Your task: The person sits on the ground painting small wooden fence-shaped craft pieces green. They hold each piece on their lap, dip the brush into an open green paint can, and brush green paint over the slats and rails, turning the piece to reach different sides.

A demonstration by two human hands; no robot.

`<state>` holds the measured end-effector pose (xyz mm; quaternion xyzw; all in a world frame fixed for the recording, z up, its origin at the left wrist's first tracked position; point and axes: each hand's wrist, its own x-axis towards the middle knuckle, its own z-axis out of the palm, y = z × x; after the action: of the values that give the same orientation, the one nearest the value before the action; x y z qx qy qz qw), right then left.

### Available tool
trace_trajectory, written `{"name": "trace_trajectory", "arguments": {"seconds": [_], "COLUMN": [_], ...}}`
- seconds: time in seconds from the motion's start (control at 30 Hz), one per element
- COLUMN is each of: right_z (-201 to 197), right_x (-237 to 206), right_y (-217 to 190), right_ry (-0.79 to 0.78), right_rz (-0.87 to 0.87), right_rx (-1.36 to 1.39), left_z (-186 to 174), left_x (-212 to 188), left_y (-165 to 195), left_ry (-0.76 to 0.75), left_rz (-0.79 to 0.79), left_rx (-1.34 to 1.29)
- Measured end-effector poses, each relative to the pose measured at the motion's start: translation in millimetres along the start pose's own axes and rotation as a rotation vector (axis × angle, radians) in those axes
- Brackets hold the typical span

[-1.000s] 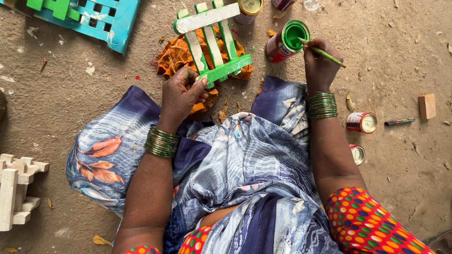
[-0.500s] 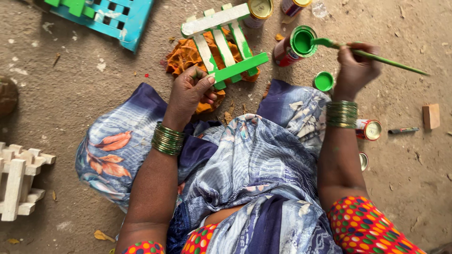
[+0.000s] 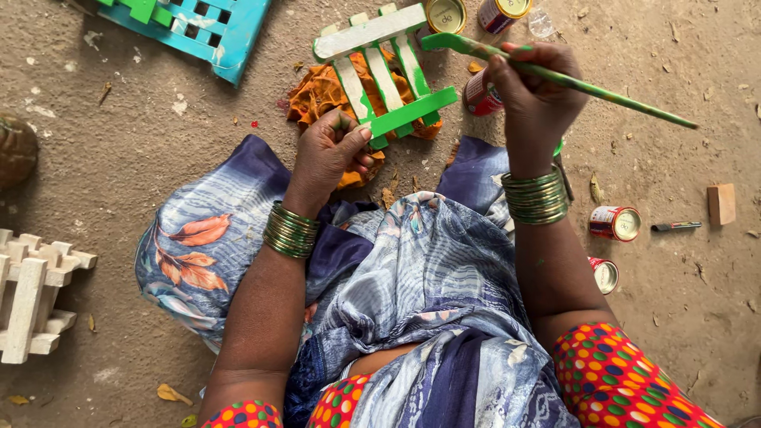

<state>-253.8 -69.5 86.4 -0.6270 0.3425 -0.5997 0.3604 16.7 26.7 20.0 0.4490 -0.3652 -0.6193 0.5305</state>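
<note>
A small wooden slatted rack point(image 3: 384, 71), part white and part painted green, lies on an orange cloth point(image 3: 317, 91) on the dirt floor. My left hand point(image 3: 333, 150) grips its near green end. My right hand point(image 3: 535, 95) holds a long green-smeared paintbrush point(image 3: 555, 75), with the bristle tip pointing left over the rack's far right corner. A red paint tin point(image 3: 479, 93) stands just left of my right hand, partly hidden by it. Green bangles sit on both wrists.
Two closed tins point(image 3: 444, 14) stand beyond the rack. A blue and green slatted piece point(image 3: 198, 24) lies far left, an unpainted white one point(image 3: 32, 293) at the left edge. Two small tins point(image 3: 614, 223), a marker point(image 3: 675, 227) and a wood block point(image 3: 720, 204) lie right.
My right hand lifted the brush out of the open green paint tin and swung it left, so the tip now hangs over the rack. The left hand kept its hold.
</note>
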Motion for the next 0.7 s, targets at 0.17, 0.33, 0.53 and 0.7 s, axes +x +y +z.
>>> {"name": "trace_trajectory", "arguments": {"seconds": [0.17, 0.33, 0.53, 0.7], "right_z": [12.8, 18.3, 13.5, 25.6], "right_x": [2.1, 7.6, 4.3, 2.8], "right_y": [21.1, 28.6, 12.2, 15.5], "right_ry": [-0.001, -0.030, -0.044, -0.046], "right_rz": [0.008, 0.045, -0.042, 0.077], "right_rx": [-0.016, -0.019, -0.068, -0.078], "left_z": [2.9, 3.4, 3.2, 3.8], "left_x": [2.2, 1.9, 2.4, 2.6], "left_y": [-2.7, -4.3, -5.0, -3.9], "left_ry": [-0.017, -0.021, -0.026, -0.025], "left_rz": [0.010, 0.015, 0.016, 0.023], "left_rx": [-0.001, 0.012, -0.013, 0.030]}}
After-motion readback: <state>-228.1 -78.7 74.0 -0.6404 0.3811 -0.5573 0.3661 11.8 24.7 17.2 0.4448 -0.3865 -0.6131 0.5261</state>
